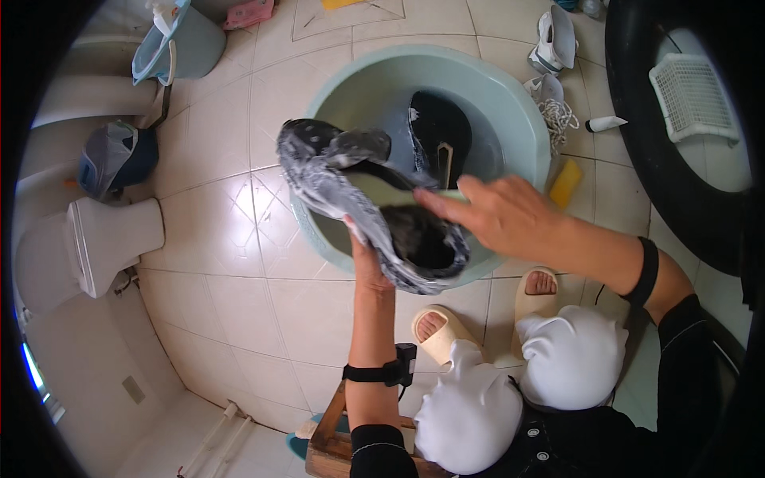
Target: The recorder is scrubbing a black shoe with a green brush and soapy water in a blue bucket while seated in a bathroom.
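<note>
Over a pale green plastic basin [520, 89], my left hand [366, 257] grips a dark shoe [326, 173] coated in white suds, from below and the side. The shoe is tilted, its dark opening facing up. My right hand [508, 215] holds a pale green brush [382, 190] by its handle, index finger stretched along it. The brush lies against the shoe; its bristles are hidden and the hand is slightly blurred. Inside the basin, a second dark shoe [445, 125] sits in cloudy water, with suds along one edge and a tan loop on it.
White shoes [556, 45] and laces [557, 119] lie right of the basin, near a white tube [606, 123] and a yellow sponge [566, 183]. A large black ring [633, 119] curves along the right. A toilet [113, 239] and a blue bucket [197, 51] stand left.
</note>
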### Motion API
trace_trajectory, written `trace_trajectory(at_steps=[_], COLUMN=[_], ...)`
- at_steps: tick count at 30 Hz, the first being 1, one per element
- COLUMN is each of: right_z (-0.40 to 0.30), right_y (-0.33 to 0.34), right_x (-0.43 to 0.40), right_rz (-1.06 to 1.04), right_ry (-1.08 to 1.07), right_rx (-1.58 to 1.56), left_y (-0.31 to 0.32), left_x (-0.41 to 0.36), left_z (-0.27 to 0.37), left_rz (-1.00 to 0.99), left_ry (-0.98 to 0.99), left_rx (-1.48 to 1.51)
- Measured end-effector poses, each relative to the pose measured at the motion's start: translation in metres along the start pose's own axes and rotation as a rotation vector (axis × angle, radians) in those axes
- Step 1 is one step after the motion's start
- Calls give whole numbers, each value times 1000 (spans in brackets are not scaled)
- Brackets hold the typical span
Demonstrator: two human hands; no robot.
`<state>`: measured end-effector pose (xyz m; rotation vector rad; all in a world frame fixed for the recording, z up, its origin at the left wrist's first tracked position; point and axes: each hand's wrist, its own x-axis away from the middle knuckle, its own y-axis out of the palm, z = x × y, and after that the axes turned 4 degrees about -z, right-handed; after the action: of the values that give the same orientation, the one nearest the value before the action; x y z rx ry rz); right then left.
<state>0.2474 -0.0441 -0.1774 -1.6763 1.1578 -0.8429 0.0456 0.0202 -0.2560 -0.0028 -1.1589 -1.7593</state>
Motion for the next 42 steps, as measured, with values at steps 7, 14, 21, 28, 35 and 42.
trace_trajectory(at_steps=[7,14,21,28,35,42], right_z=[-6,-23,-16,-22,-19,-22], right_y=[-6,-20,-2,-2,-20,0], right_x=[7,29,-22,5,28,-12], right_rz=[-191,-306,-9,-113,-335,-44], right_ry=[109,-9,48,144,-38,153], right_rx=[119,-153,-88,204,-120,-1], left_y=[14,-8,-8,-29,-21,-19], left_x=[-6,-5,-7,-2,-4,-3], left_z=[10,17,-4,5,9,-7], left_rz=[6,179,54,104,157,101], left_ry=[45,113,-49,17,38,-49], left_rx=[-21,-87,-9,-194,-163,-168])
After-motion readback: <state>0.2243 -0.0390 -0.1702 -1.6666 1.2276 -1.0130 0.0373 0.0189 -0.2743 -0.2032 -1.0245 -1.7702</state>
